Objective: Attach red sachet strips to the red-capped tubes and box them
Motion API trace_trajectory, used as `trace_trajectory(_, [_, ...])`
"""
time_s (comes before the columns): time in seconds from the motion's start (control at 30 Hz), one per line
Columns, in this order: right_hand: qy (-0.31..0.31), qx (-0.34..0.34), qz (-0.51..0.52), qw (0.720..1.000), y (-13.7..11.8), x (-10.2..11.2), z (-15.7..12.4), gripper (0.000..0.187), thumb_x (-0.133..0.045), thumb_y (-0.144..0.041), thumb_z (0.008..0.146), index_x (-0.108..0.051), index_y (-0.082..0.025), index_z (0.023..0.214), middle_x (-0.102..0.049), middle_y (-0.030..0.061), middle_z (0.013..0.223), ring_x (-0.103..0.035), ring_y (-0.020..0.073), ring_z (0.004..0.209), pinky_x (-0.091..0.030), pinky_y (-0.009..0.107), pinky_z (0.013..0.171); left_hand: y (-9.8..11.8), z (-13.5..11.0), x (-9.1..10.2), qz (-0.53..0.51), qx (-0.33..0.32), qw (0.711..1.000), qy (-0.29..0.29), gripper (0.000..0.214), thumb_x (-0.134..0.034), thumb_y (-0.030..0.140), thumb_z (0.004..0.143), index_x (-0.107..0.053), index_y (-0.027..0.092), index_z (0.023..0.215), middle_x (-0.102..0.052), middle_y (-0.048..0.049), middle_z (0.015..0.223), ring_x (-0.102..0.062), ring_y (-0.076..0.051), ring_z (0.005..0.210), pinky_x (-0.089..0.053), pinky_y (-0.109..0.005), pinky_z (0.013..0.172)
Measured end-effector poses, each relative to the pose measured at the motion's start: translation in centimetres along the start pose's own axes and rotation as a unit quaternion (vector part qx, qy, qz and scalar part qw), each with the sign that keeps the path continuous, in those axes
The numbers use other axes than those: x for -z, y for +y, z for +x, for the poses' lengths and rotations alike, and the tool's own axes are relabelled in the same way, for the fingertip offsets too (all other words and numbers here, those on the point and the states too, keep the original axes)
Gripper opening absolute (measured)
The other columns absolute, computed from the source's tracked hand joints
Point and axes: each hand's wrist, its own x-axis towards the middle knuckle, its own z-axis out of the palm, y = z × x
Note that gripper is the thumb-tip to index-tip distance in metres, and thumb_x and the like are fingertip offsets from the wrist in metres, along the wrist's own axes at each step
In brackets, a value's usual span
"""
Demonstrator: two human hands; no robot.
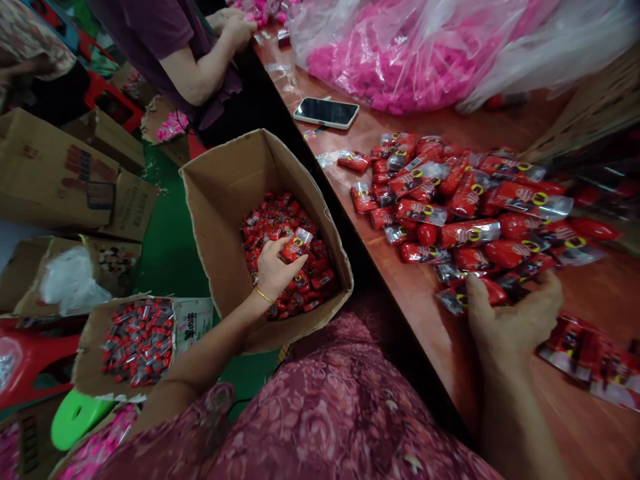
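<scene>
My left hand (277, 270), with a gold bracelet at the wrist, reaches into a cardboard box (227, 200) standing beside the table. Its thumb and fingers are on a small red packet (295, 247) with a clear end. Below it lie many similar red packets (320, 279). On the table, my right hand (515, 320) is at the near edge of a pile of red packets (470, 233). Its thumb and fingers are spread apart, with a packet (493, 291) lying between them; some fingertips are hidden or blurred.
A phone (326, 112) and a large clear bag of pink pieces (400, 60) lie on the reddish table (400, 313). More red packets (595, 360) are at the right. Several cartons, one box of packets (140, 343) and a green stool (77, 420) stand left. A co-worker (165, 47) stands ahead.
</scene>
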Motion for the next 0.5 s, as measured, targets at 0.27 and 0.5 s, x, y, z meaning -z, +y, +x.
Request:
trace_trajectory(0.27, [0.016, 0.027, -0.002, 1.000, 0.3, -0.7, 0.0, 0.091, -0.064, -0.057, 0.053, -0.042, -0.005, 0.126, -0.055, 0.0222, 0.113, -0.054, 0.0380, 0.102, -0.043, 0.053, 0.087, -0.7, 0.0, -1.3, -0.200, 0.223, 0.952, -0.066, 0.037, -0.080, 0.025, 0.051, -0.065, 0.018, 0.084, -0.060, -0.0013, 0.080, -0.057, -0.015, 0.073, -0.047, -0.028, 0.071])
trace_trajectory(0.5, [0.007, 0.041, -0.009, 0.999, -0.3, -0.6, -0.1, 0.089, -0.058, -0.063, 0.059, -0.040, -0.005, 0.124, -0.053, 0.0230, 0.112, -0.054, 0.0387, 0.102, -0.043, 0.055, 0.085, -0.6, 0.1, -2.0, -0.414, 0.459, 0.753, -0.225, 0.017, -0.061, 0.033, 0.071, -0.060, 0.015, 0.071, -0.052, 0.0002, 0.057, -0.050, -0.010, 0.050, -0.048, -0.028, 0.059])
